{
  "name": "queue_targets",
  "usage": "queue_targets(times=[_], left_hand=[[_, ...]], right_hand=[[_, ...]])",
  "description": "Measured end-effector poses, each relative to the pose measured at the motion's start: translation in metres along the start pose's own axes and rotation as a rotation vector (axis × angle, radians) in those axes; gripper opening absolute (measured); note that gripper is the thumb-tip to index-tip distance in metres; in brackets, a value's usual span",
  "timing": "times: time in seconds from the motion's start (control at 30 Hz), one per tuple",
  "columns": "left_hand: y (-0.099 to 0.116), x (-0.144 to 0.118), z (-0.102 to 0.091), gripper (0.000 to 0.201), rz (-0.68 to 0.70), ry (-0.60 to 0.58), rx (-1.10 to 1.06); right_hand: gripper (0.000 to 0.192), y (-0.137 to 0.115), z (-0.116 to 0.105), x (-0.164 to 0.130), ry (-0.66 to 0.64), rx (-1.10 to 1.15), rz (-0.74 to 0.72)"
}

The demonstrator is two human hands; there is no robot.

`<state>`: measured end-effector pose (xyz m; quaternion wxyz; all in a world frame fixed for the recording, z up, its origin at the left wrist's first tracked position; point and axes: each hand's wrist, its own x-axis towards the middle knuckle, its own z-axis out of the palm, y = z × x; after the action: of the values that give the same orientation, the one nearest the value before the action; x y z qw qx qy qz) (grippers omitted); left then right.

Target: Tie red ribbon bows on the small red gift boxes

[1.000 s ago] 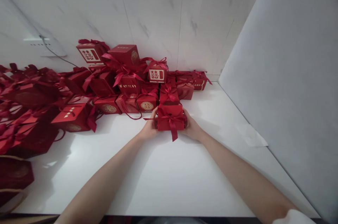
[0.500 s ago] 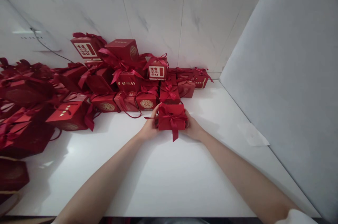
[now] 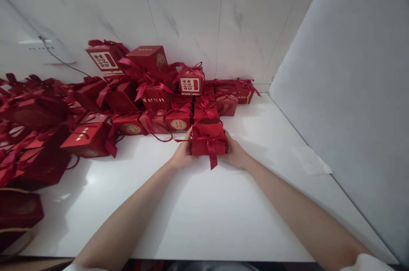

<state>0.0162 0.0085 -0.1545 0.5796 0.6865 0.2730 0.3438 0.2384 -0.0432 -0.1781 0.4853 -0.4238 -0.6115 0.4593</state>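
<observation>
A red gift box [image 3: 201, 146] with a ribbon bow on top is held between my two hands. My left hand [image 3: 182, 154] grips its left side, and my right hand [image 3: 235, 153] grips its right side; the fingertips are mostly hidden behind the box. One ribbon tail hangs down its near face and another sticks out to the left over my left hand. Right behind it is another red box with a bow [image 3: 205, 111], very close to the held one; I cannot tell whether they touch. A red box with a gold round emblem [image 3: 178, 124] stands to the left of that.
Many red gift boxes are stacked along the tiled wall [image 3: 188, 15], spreading to the left. A larger dark red box [image 3: 19, 207] lies at the near left. A grey-white panel [image 3: 351, 92] borders the white table [image 3: 204, 220] on the right, with a white paper piece [image 3: 315, 161] beside it.
The view has shifted slightly. Both hands still hold the red gift box in nearly the same spot before the front row.
</observation>
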Motion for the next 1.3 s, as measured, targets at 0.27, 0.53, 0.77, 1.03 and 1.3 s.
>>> queue_targets(times=[0.27,0.53,0.77,1.03,1.3], left_hand=[[0.007,-0.003,-0.002,0.087,-0.056,-0.002,0.072],[0.002,-0.001,-0.01,0.067,-0.112,0.026,0.135],[0.006,0.0,-0.006,0.075,-0.066,-0.011,0.042],[0.01,0.002,-0.003,0.078,-0.074,0.039,0.013],[-0.004,0.001,-0.015,0.093,-0.103,0.078,-0.005]], right_hand=[[0.105,-0.004,0.0,0.0,-0.019,0.129,0.017],[0.103,-0.002,-0.001,0.001,-0.015,0.224,0.021],[0.1,0.001,-0.002,0.003,-0.018,0.264,0.076],[0.079,-0.006,-0.005,0.0,-0.012,0.283,0.048],[0.067,-0.01,-0.011,-0.002,-0.046,0.266,-0.049]])
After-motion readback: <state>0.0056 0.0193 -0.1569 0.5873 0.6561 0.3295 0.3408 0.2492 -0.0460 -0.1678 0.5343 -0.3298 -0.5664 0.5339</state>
